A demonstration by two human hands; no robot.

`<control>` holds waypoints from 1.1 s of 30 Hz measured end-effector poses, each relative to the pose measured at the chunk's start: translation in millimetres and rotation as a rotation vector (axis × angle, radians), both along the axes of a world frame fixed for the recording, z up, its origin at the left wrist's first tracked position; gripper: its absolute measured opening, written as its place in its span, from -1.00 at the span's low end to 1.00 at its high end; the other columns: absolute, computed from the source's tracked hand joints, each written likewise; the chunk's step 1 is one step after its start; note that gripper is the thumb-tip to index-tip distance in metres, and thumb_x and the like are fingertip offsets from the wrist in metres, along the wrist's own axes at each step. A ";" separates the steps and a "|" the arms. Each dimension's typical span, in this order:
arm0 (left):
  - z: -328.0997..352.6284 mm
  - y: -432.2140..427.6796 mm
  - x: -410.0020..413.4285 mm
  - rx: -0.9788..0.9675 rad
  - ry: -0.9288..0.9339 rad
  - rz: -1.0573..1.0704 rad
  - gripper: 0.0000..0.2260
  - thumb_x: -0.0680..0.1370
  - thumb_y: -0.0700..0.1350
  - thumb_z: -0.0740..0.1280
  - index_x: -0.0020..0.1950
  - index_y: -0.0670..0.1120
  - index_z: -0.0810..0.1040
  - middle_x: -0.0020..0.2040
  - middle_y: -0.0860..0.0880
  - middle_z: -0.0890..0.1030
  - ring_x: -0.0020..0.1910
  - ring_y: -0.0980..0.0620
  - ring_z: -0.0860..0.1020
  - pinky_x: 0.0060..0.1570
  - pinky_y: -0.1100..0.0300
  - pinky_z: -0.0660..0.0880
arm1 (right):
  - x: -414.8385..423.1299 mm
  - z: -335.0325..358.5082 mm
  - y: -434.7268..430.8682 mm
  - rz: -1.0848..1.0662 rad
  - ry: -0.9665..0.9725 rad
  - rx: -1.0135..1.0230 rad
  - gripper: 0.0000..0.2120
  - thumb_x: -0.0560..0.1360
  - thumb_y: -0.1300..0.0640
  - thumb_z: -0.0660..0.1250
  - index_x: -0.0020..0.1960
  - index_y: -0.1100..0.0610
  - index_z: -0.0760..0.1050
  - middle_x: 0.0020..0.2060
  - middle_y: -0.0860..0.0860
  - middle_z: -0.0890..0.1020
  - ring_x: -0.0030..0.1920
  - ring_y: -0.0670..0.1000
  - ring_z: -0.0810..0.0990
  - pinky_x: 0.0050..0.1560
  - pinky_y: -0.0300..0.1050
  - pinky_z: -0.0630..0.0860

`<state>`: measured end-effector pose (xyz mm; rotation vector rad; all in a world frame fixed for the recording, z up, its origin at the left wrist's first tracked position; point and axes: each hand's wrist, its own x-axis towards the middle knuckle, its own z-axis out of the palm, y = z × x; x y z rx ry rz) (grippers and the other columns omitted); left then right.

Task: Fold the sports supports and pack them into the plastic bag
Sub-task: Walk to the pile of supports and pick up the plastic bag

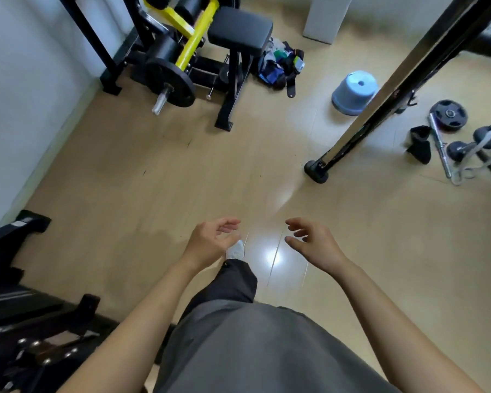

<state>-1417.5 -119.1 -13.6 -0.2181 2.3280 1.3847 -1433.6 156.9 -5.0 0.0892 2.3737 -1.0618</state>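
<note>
A: Where are the supports lying?

B: They are sitting in a heap, the supports (281, 65), on the floor (153, 180) at the far side, just right of the bench (240, 31) and touching its leg. The heap is showing dark blue, black, white and green fabric, all crumpled together, with one black strap trailing toward the near side. It is too small and blurred to count the pieces, and I cannot tell whether a plastic bag is in there.

A: And the hands?

B: Both are hanging in the air at the near middle, well apart from the heap. The left hand (211, 242) is curling loosely, fingers spread, holding nothing. The right hand (313, 242) is doing the same, fingers parted and empty. The two palms are facing each other with a gap between them.

A: Anything else lying around?

B: A blue stool (353, 92) is standing upside down right of the heap. A slanting pole (380, 103) is crossing in front of it. At the far right a weight plate (448, 114) and a black wrap (420, 144) are lying near each other.
</note>
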 end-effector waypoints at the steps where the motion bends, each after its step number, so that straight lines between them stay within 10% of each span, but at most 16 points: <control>1: -1.1 -3.4 -24.6 -0.004 0.002 -0.014 -0.75 0.54 -0.08 0.48 0.22 0.03 0.67 0.03 0.15 0.70 0.05 0.21 0.63 0.06 0.50 0.42 | -22.6 1.5 -5.2 0.004 -0.006 0.005 -0.61 0.53 0.05 0.42 0.34 -0.03 0.51 0.13 -0.08 0.62 0.09 -0.08 0.59 0.16 -0.08 0.55; 10: 11.0 -3.4 -248.0 -0.128 0.060 -0.279 -0.69 0.54 -0.01 0.47 0.28 0.06 0.63 0.11 0.19 0.68 0.08 0.23 0.60 0.10 0.48 0.40 | -216.2 9.1 -20.9 -0.003 0.010 0.040 -0.58 0.53 0.03 0.40 0.37 -0.08 0.46 0.17 -0.12 0.59 0.11 -0.11 0.56 0.21 -0.09 0.51; 16: -2.4 14.3 -394.0 -0.130 0.034 -0.257 -0.68 0.52 -0.01 0.48 0.27 0.10 0.63 0.08 0.21 0.67 0.09 0.21 0.60 0.19 0.21 0.50 | -364.7 -9.8 -9.2 -0.033 0.017 0.015 -0.56 0.51 0.05 0.43 0.37 -0.04 0.48 0.16 -0.12 0.59 0.11 -0.10 0.56 0.21 -0.08 0.52; 33: -15.1 64.5 -759.1 -0.058 -0.013 -0.157 -0.70 0.48 -0.09 0.49 0.20 0.12 0.66 -0.01 0.20 0.68 -0.01 0.31 0.60 0.05 0.31 0.51 | -747.1 -11.3 45.0 0.014 -0.049 0.075 -0.57 0.49 0.07 0.45 0.35 -0.02 0.50 0.12 -0.08 0.62 0.07 -0.06 0.59 0.18 -0.04 0.55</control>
